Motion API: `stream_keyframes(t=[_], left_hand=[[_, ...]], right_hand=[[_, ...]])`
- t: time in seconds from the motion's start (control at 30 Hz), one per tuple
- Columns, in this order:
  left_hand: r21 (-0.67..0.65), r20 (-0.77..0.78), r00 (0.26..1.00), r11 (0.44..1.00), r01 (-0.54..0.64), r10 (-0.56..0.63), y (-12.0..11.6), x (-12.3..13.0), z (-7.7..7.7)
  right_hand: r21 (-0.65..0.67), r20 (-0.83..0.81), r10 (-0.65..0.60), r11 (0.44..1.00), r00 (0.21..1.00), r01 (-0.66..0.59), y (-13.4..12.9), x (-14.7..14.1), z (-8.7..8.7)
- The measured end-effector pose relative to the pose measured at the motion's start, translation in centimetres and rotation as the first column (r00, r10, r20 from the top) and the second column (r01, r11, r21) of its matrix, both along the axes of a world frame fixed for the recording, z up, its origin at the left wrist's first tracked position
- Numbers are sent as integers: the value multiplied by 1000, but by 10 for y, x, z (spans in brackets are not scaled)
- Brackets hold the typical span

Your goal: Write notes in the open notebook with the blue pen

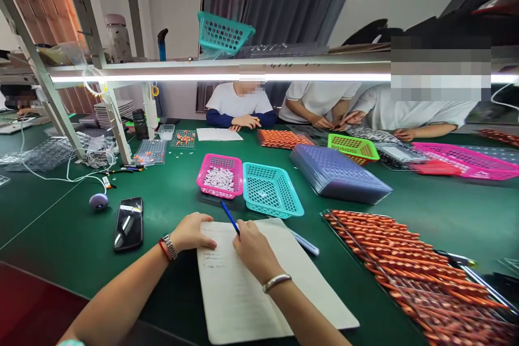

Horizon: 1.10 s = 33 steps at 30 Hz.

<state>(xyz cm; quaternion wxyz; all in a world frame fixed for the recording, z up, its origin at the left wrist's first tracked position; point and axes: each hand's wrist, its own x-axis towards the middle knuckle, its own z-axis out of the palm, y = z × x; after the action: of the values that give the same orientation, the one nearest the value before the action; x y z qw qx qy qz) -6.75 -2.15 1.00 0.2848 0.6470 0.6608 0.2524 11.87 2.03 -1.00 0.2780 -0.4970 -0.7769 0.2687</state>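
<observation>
Right hand (258, 253) has fingers pinched round a blue pen (229, 215), far end poking out toward 11 o'clock; other end hidden from here. Open notebook (239, 303) lies under that hand. Left hand (191, 232) at notebook's 10 o'clock corner, thumb on page; can't tell if its fingers clamp it. Turquoise basket (265, 208) on worktop (170, 189), 12 o'clock of notebook.

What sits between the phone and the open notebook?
The head view shows the left hand, its thumb on the notebook, with a silver band at the wrist; between wrist and phone, only green tabletop shows.
</observation>
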Motion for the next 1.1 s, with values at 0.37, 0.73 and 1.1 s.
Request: stream_keyframes(t=[0.37,0.73,1.1], left_hand=[[-12,-213,975,998,60,-62,-8,21,-11],[-7,-354,913,976,216,-205,-18,31,-11],[-36,-380,901,976,213,-210,-18,34,-10]], right_hand=[[-300,-517,0,937,856,-181,-55,20,-20],[-285,-453,-5,948,891,-140,-64,35,-20],[-189,-385,2,979,923,-81,-73,36,-39]])
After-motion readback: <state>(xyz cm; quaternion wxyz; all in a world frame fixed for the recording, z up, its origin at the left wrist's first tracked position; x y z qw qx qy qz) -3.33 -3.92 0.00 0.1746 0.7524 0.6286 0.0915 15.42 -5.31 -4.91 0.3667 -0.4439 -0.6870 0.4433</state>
